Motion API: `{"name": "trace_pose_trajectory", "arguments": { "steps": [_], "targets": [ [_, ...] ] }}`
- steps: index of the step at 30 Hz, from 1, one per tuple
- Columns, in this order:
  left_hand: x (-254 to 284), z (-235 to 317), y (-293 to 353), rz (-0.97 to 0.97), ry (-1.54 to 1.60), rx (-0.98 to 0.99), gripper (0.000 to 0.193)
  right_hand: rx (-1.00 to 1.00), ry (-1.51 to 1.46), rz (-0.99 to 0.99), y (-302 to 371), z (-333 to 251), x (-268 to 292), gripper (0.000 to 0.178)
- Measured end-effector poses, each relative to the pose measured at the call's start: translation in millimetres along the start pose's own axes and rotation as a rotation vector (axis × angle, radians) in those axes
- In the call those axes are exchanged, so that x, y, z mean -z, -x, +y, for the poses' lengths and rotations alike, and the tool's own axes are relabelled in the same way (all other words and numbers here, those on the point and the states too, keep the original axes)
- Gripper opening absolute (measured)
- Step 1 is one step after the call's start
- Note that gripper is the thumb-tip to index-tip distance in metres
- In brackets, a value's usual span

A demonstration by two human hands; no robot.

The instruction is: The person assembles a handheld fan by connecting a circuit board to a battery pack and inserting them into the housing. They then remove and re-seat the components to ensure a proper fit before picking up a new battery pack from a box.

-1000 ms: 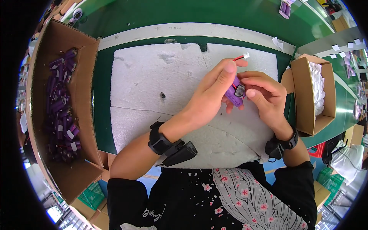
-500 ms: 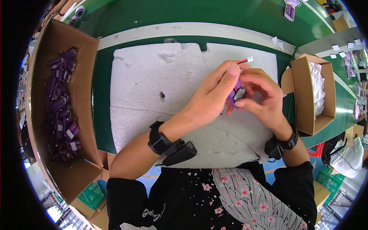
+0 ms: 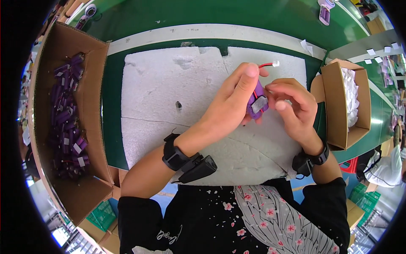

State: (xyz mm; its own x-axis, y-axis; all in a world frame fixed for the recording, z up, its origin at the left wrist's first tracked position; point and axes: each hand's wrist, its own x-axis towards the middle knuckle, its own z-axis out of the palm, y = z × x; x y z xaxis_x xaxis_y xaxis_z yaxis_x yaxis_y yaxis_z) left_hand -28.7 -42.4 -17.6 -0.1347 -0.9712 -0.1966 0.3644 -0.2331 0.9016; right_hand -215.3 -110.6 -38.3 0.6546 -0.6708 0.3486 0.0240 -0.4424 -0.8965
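Note:
My left hand is closed around a purple battery pack, its thumb pressed along the upper end. A grey pad sits on the pack's face, with red wire running beside it. Beyond my left fingertips a red lead ends in a small white connector. My right hand is just right of the pack, fingers curled and thumb apart from them. Its index fingertip is close to the pack's side; whether it touches cannot be made out. Both hands are above a white foam board.
At the left stands a long cardboard box with many purple battery packs heaped inside. A smaller cardboard box at the right holds white pieces. Behind the board a pale rail crosses the green table.
My right thumb and fingers have come away from the pack, moving slightly right. The pack has turned in my left hand, and more of its padded face shows.

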Motion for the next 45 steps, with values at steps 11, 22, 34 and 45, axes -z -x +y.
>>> {"name": "trace_pose_trajectory", "arguments": {
  "steps": [11, 22, 34, 45],
  "targets": [
    [-6.8, 1.1, 1.7, -0.073, -0.214, -0.058, 0.072, -0.063, -0.117, -0.069, -3.8, -5.0, -2.5, 0.029],
    [-5.3, -9.0, -0.9, -0.311, -0.057, -0.230, 0.073, -0.361, -0.549, -0.221, -0.4, -14.1, 0.6, 0.030],
    [-7.7, -6.4, -1.1, -0.102, -0.075, -0.124, 0.064, -0.306, -0.422, 0.040, 0.8, -4.7, -4.2, 0.034],
    [-4.1, 5.2, -0.6, -0.108, 0.032, 0.009, 0.058, -0.291, -0.524, -0.036, 1.0, 2.7, 2.4, 0.033]
  ]
}}
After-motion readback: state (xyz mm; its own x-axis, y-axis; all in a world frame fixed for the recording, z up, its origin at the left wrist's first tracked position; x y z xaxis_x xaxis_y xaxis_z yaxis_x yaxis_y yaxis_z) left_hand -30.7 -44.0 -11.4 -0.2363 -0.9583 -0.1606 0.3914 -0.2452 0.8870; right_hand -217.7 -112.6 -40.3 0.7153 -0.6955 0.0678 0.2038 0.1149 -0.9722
